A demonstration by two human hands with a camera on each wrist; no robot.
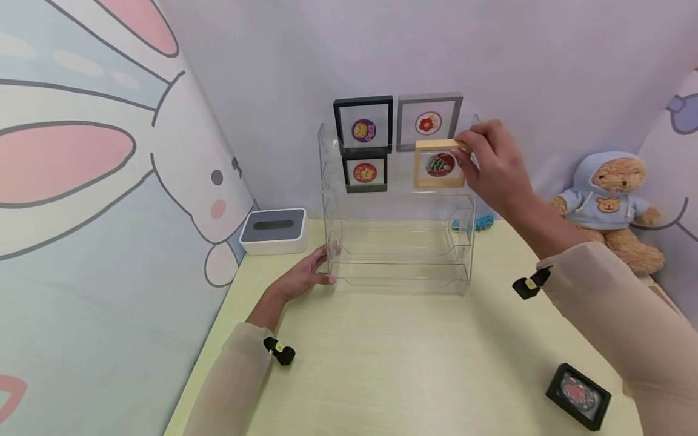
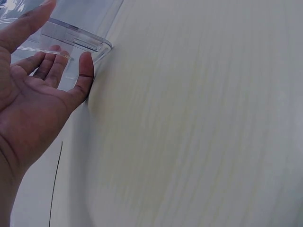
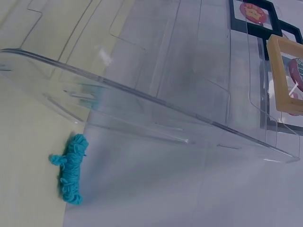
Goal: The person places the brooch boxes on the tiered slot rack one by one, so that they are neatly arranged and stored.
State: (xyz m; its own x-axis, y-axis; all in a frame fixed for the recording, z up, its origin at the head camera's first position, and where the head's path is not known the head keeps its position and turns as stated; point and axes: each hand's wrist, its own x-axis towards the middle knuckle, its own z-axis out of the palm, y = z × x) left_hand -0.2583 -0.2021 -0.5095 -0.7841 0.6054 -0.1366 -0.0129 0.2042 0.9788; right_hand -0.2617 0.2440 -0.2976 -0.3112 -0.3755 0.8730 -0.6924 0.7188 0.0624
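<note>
My right hand [image 1: 493, 166] pinches the upper right corner of a light wooden frame [image 1: 440, 185] at the second level of a clear tiered rack [image 1: 400, 283]. In the right wrist view the wooden frame [image 3: 280, 75] shows, but the hand does not. Left of it stands a small black frame [image 1: 366, 189]; above are a larger black frame [image 1: 336, 124] and a grey frame [image 1: 431, 97]. My left hand [image 1: 302, 275] is at the rack's lower left side, fingers spread around the edge; in the left wrist view the hand [image 2: 38, 101] touches the clear rack [image 2: 80, 35].
A tissue box [image 1: 274, 242] sits left of the rack. Behind its right side lies blue yarn [image 1: 484, 222], also in the right wrist view [image 3: 72, 170]. A teddy bear [image 1: 611, 203] sits at the right. Another black frame [image 1: 578, 396] lies near the front right.
</note>
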